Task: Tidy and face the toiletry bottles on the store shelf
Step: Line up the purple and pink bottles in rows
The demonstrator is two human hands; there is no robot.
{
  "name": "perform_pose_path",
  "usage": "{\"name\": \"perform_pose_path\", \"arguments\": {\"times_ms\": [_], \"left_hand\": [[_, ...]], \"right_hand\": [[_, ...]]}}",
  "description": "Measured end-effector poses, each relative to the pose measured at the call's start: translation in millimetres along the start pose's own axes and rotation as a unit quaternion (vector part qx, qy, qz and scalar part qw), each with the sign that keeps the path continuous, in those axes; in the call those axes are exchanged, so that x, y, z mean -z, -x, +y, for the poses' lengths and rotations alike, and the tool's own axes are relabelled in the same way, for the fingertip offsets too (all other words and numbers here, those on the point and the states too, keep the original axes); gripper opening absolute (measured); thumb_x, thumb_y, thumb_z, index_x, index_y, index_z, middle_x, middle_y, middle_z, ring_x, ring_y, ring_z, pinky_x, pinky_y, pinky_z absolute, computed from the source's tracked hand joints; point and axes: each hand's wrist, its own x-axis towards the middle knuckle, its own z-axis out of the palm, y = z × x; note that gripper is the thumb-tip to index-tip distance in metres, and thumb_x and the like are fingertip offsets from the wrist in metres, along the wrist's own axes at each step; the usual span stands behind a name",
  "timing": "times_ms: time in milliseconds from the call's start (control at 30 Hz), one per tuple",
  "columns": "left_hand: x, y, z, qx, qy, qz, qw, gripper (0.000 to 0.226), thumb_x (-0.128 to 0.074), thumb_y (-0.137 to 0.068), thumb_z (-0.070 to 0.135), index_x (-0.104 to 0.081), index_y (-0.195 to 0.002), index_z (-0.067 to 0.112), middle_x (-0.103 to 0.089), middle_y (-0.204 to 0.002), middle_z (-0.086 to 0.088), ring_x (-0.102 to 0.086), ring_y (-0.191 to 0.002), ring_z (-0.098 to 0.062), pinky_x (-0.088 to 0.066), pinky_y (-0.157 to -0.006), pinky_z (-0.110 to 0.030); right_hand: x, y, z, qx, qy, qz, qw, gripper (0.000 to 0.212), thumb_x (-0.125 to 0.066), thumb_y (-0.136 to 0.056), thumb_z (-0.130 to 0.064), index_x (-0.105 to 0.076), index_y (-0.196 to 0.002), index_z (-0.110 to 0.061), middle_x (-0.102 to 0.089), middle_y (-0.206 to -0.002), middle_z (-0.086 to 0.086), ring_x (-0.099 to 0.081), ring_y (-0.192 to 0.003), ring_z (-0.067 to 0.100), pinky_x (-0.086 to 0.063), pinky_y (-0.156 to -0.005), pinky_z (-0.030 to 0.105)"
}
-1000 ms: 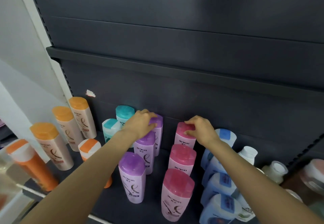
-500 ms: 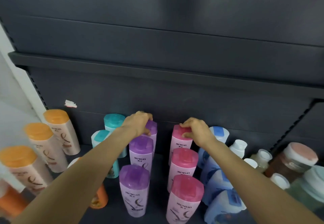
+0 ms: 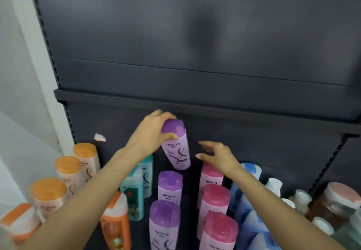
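A dark grey metal back panel (image 3: 195, 34) fills the view above and behind the grip. An upper shelf edge (image 3: 175, 101) runs across just above it. To its left stands a perforated upright (image 3: 48, 40), then a pale wall (image 3: 17, 73).

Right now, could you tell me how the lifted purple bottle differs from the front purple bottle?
The lifted purple bottle is gripped at its cap by the left hand, raised and tilted; the front purple bottle stands upright on the shelf, untouched. Both share purple caps and lilac Mewon labels.
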Motion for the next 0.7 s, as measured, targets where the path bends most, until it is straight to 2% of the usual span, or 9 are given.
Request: {"name": "perform_pose_path", "arguments": {"times_ms": [67,133,233,367,433,467,567,700], "left_hand": [[14.7,3.2,0.0,0.010,0.022,0.044,0.999,0.049,-0.078,-0.073,0.029,-0.061,-0.118,0.019,-0.057,-0.105,-0.001,-0.054,-0.097,-0.016,-0.038,-0.084,-0.019],[28.2,6.5,-2.9,0.023,0.048,0.089,0.995,0.048,-0.080,-0.071,0.026,-0.064,-0.116,0.018,-0.059,-0.103,-0.001,-0.055,-0.096,-0.015,-0.035,-0.083,-0.015],[47.2,11.2,-6.0,0.044,0.092,0.133,0.986,0.046,-0.079,-0.072,0.025,-0.064,-0.115,0.019,-0.061,-0.103,0.000,-0.056,-0.094,-0.012,-0.037,-0.083,-0.015],[64.3,13.7,-10.5,0.074,0.162,0.165,0.970,0.042,-0.078,-0.074,0.025,-0.064,-0.114,0.022,-0.063,-0.105,0.004,-0.059,-0.090,-0.012,-0.046,-0.082,-0.022],[69.2,16.2,-13.9,0.093,0.235,0.172,0.952,0.038,-0.077,-0.075,0.023,-0.064,-0.111,0.025,-0.066,-0.104,0.003,-0.063,-0.087,-0.017,-0.055,-0.079,-0.031],[70.8,18.5,-14.7,0.104,0.276,0.174,0.940,0.036,-0.076,-0.076,0.021,-0.064,-0.110,0.024,-0.066,-0.103,0.002,-0.064,-0.087,-0.019,-0.057,-0.075,-0.032],[72.3,25.1,-15.4,0.116,0.362,0.180,0.907,0.036,-0.071,-0.080,0.016,-0.063,-0.115,0.017,-0.066,-0.107,-0.003,-0.066,-0.090,-0.019,-0.056,-0.068,-0.020],[69.2,30.8,-13.9,0.114,0.393,0.184,0.894,0.036,-0.067,-0.084,0.015,-0.061,-0.119,0.020,-0.067,-0.106,0.004,-0.068,-0.090,-0.004,-0.054,-0.069,-0.013]], "right_hand": [[-0.1,-2.2,-5.6,-0.041,-0.097,-0.018,0.994,0.054,-0.072,-0.082,-0.027,-0.053,-0.132,-0.020,-0.058,-0.128,0.011,-0.057,-0.114,0.018,-0.042,-0.094,0.022],[-1.5,-2.9,-8.2,-0.076,-0.170,-0.043,0.982,0.056,-0.070,-0.083,-0.027,-0.050,-0.135,-0.019,-0.057,-0.126,0.012,-0.056,-0.114,0.018,-0.043,-0.092,0.026],[-5.1,-2.6,-15.8,-0.105,-0.287,-0.066,0.950,0.056,-0.064,-0.088,-0.025,-0.043,-0.139,-0.017,-0.054,-0.127,0.006,-0.052,-0.116,0.018,-0.042,-0.096,0.032],[-12.1,-7.2,-28.3,-0.117,-0.451,-0.040,0.884,0.057,-0.057,-0.091,-0.029,-0.035,-0.143,-0.017,-0.054,-0.132,0.010,-0.053,-0.118,0.024,-0.042,-0.097,0.034],[-11.5,-8.4,-34.7,-0.113,-0.500,-0.027,0.858,0.046,-0.053,-0.093,-0.031,-0.045,-0.135,-0.012,-0.061,-0.122,0.012,-0.058,-0.110,0.023,-0.044,-0.093,0.033],[-9.7,-7.7,-37.6,-0.113,-0.520,-0.020,0.847,0.042,-0.052,-0.094,-0.032,-0.050,-0.130,-0.010,-0.062,-0.118,0.013,-0.060,-0.108,0.024,-0.046,-0.092,0.034],[0.2,-5.5,-41.9,-0.088,-0.557,0.006,0.826,0.038,-0.052,-0.094,-0.030,-0.056,-0.121,-0.003,-0.065,-0.113,0.017,-0.063,-0.105,0.026,-0.048,-0.092,0.034],[15.8,2.0,-48.1,-0.055,-0.569,0.041,0.820,0.032,-0.054,-0.093,-0.022,-0.058,-0.119,-0.003,-0.069,-0.106,0.011,-0.065,-0.102,0.020,-0.048,-0.094,0.034]]}}
